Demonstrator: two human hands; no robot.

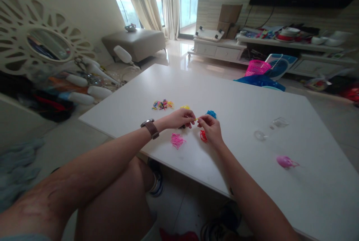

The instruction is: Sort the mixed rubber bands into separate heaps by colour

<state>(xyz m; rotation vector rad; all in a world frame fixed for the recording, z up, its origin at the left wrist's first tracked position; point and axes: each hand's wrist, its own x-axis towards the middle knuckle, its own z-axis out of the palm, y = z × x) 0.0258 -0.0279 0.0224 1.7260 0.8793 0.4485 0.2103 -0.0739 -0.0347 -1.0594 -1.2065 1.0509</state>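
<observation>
Above the white table (pixel 238 102), my left hand (pixel 182 118) and my right hand (pixel 210 128) meet fingertip to fingertip. Both pinch a thin yellow rubber band (pixel 196 119) between them. Piles of small rubber bands lie around the hands: a pink pile (pixel 177 141) in front, a red pile (pixel 203 136) partly behind my right hand, and a blue pile (pixel 211 114) just beyond it. A yellow pile (pixel 185 107) and a dark pile (pixel 182 127) are mostly covered by my left hand. Farther left sits a mixed-colour pile (pixel 162 104).
On the table's right side lie a clear plastic bottle (pixel 272 128) on its side and a pink egg-shaped object (pixel 285 161) with strands. Beyond the far edge stands a pink basket (pixel 257 67). A lamp with white shades (pixel 99 92) is close to the left edge.
</observation>
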